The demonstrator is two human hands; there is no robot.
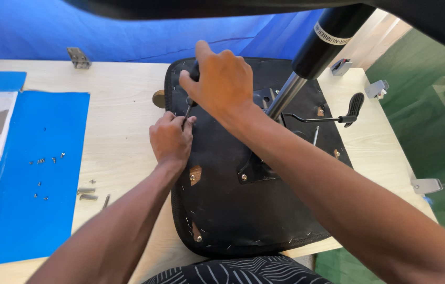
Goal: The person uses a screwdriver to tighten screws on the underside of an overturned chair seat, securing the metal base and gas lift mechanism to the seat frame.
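An upturned black chair seat lies on the pale wooden table, its gas cylinder rising toward the camera. My right hand grips the black handle of a screwdriver, whose shaft points down at the seat's left edge. My left hand pinches the screwdriver's tip there, fingers closed around it. What sits under the tip is hidden by my fingers. A black adjustment lever sticks out to the right of the metal mechanism plate.
A blue sheet on the left carries several small screws; longer bolts lie beside it. Metal clamps hold the table edges. A blue cloth hangs behind; green floor lies to the right.
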